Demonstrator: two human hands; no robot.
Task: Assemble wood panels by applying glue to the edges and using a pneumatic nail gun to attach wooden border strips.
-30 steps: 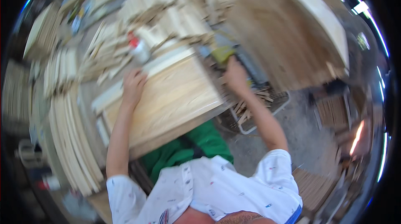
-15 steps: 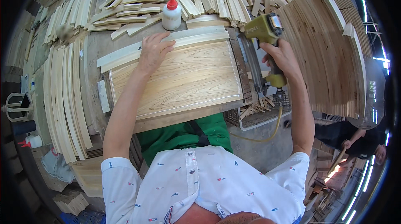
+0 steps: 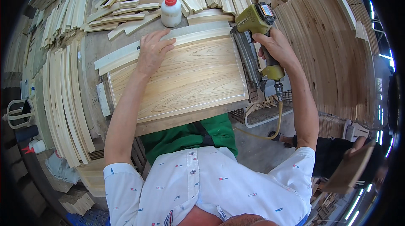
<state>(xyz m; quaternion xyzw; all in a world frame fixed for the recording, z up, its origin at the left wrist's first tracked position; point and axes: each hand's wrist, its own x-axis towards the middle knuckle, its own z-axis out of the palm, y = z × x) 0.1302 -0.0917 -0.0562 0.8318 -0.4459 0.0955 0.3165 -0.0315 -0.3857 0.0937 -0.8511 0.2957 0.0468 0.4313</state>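
A flat wooden panel [image 3: 190, 74] lies before me, with a thin white line of glue along its edges. A pale wood strip [image 3: 202, 38] runs along its far edge. My left hand [image 3: 152, 53] rests with fingers spread on the strip, left of its middle. In my right hand [image 3: 274, 49] is an olive-green nail gun [image 3: 253, 18], gripped round the handle. The gun's dark magazine and nose are at the panel's right end, near the strip's right end; I cannot tell whether they touch. A yellowish air hose [image 3: 279, 118] hangs from the handle.
A white glue bottle [image 3: 171, 14] with a red tip stands beyond the strip. Loose wood strips [image 3: 135, 13] lie piled behind it, and long strips [image 3: 63, 103] at the left. Stacked panels [image 3: 325, 53] stand at the right. A person [image 3: 337, 154] holds a board at the lower right.
My right hand has brought the nail gun a little left and farther away, toward the panel's far right corner. My left hand stays on the strip. The other person's board has swung into fuller view.
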